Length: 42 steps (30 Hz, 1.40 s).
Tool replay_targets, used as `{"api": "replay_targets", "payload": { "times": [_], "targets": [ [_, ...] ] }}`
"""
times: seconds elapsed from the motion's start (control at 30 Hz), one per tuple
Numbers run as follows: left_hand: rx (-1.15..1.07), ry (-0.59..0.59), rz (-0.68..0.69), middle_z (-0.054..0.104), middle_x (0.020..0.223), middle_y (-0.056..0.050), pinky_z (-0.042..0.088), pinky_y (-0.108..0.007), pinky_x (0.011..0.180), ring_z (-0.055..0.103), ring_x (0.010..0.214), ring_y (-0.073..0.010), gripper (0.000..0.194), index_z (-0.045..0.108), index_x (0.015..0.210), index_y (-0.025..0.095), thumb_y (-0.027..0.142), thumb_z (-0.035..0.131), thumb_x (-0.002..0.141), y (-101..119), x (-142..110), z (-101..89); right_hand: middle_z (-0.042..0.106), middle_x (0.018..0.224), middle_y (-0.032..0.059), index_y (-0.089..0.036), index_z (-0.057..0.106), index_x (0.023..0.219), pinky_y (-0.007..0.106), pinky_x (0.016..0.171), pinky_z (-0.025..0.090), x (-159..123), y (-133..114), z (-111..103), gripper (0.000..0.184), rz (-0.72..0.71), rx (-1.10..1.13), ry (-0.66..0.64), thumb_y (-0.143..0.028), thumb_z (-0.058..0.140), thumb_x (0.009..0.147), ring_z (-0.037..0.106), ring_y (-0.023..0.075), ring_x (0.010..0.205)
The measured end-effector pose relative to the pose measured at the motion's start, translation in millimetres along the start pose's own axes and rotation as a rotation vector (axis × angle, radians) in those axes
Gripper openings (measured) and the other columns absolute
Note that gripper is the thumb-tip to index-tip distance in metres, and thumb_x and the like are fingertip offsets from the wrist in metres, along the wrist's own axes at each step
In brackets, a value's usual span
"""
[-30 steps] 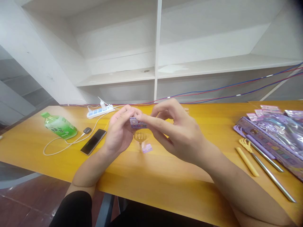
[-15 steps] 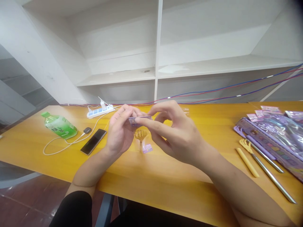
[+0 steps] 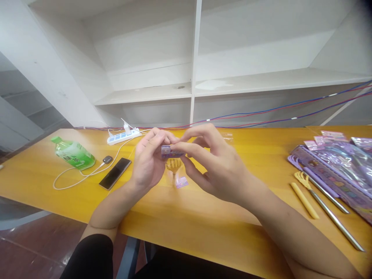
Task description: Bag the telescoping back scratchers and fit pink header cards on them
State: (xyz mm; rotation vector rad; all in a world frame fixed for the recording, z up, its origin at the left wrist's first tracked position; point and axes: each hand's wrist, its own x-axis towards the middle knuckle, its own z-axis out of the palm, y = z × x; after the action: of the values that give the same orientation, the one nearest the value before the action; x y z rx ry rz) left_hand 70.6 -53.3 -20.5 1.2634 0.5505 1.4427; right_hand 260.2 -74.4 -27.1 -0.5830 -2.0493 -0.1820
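Note:
Both hands meet over the middle of the table around a small purple printed card (image 3: 166, 152). My left hand (image 3: 149, 161) is closed on the card's left end, with its fingers curled behind it. Thumb and fingers of my right hand (image 3: 216, 164) pinch the card's right side and cover part of it. Just below the card shows a yellow claw-shaped back scratcher head (image 3: 173, 166), with clear plastic about it. A purple-and-pink label (image 3: 182, 182) lies beside its stem. Whether the clear plastic joins the held card, I cannot tell.
On the right are a yellow scratcher with a metal rod (image 3: 321, 203), a yellow handle (image 3: 304, 200), a purple scratcher (image 3: 322, 182) and a purple box (image 3: 319, 170) with packaged items. On the left are a green bottle (image 3: 74, 153), a phone (image 3: 115, 173) and a power strip (image 3: 123, 136).
The card has tilted so more of its printed face shows. My right fingers have shifted slightly along it; my left hand has stayed nearly still.

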Motion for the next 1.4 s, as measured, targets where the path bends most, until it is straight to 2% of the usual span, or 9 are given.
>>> {"api": "replay_targets", "payload": {
  "times": [0.4,0.53,0.67,0.73,0.8,0.9,1.0,1.2,1.4],
  "targets": [
    [0.04,-0.019,0.086,0.066,0.09,-0.001,0.055,-0.022,0.07,0.064,0.081,-0.0122,0.028,0.063,0.083,0.02,0.039,0.069,0.102,-3,-2,3.8,0.054,0.13,0.012,-0.021,0.068,0.125,0.033,0.074,0.063,-2,0,-2,0.026,0.041,0.058,-0.041,-0.012,0.058,0.103,0.065,0.0132,0.084],
    [0.054,-0.059,0.133,0.063,0.093,-0.002,0.057,-0.026,0.079,0.064,0.088,-0.0146,0.03,0.063,0.085,0.022,0.046,0.071,0.101,-8,-3,5.5,0.065,0.117,0.0052,-0.026,0.065,0.129,0.027,0.071,0.06,-1,2,0,0.033,0.016,0.087,0.079,-0.008,0.061,0.102,0.066,0.0105,0.08],
    [0.09,-0.103,0.132,0.067,0.097,-0.006,0.057,-0.038,0.097,0.067,0.101,-0.022,0.051,0.064,0.087,0.023,0.072,0.06,0.098,-14,1,6.8,0.071,0.101,-0.0001,-0.031,0.06,0.143,0.025,0.071,0.059,2,7,-1,0.045,0.031,0.085,0.161,-0.008,0.061,0.104,0.067,0.011,0.077],
    [0.068,-0.153,0.075,0.071,0.103,-0.01,0.059,-0.044,0.097,0.069,0.108,-0.0276,0.073,0.066,0.092,0.022,0.092,0.041,0.093,-17,6,4.7,0.072,0.098,0.001,-0.03,0.065,0.139,0.026,0.071,0.059,3,11,-2,0.041,0.016,0.011,0.177,-0.008,0.062,0.104,0.067,0.0121,0.078],
    [0.045,-0.231,0.013,0.074,0.108,-0.012,0.061,-0.047,0.093,0.072,0.109,-0.0309,0.082,0.067,0.102,0.021,0.097,0.039,0.088,-21,10,0.5,0.072,0.097,0.0028,-0.027,0.072,0.127,0.028,0.073,0.059,4,17,-4,0.033,-0.009,-0.056,0.21,-0.008,0.063,0.103,0.068,0.0136,0.082],
    [0.103,-0.393,-0.092,0.075,0.119,-0.011,0.062,-0.044,0.094,0.076,0.106,-0.028,0.058,0.066,0.121,0.021,0.068,0.077,0.089,-31,15,-5.9,0.072,0.095,0.0044,-0.026,0.078,0.114,0.03,0.071,0.058,4,27,-6,0.025,0.008,-0.102,0.264,-0.008,0.066,0.101,0.068,0.0152,0.08],
    [0.184,-0.484,-0.15,0.077,0.113,-0.012,0.063,-0.038,0.094,0.078,0.099,-0.0225,0.039,0.068,0.12,0.018,0.043,0.082,0.094,-43,17,-7.5,0.071,0.095,0.005,-0.027,0.08,0.111,0.032,0.066,0.058,4,34,-8,0.024,0.059,-0.114,0.286,-0.01,0.067,0.1,0.068,0.0162,0.077],
    [0.193,-0.424,-0.171,0.079,0.098,-0.011,0.065,-0.033,0.081,0.079,0.084,-0.0204,0.04,0.07,0.104,0.013,0.052,0.076,0.097,-54,25,-6.9,0.066,0.103,0.0064,-0.026,0.08,0.106,0.034,0.071,0.063,2,40,-10,0.016,0.022,-0.111,0.205,-0.017,0.068,0.101,0.07,0.0169,0.085],
    [0.272,-0.396,-0.059,0.074,0.077,-0.005,0.061,-0.029,0.076,0.074,0.075,-0.0163,0.041,0.07,0.092,0.014,0.054,0.073,0.099,-55,28,-9.7,0.063,0.109,0.0078,-0.023,0.077,0.107,0.033,0.07,0.063,0,44,-10,0.016,-0.031,-0.042,0.076,-0.015,0.064,0.103,0.069,0.0151,0.083]
  ]
}}
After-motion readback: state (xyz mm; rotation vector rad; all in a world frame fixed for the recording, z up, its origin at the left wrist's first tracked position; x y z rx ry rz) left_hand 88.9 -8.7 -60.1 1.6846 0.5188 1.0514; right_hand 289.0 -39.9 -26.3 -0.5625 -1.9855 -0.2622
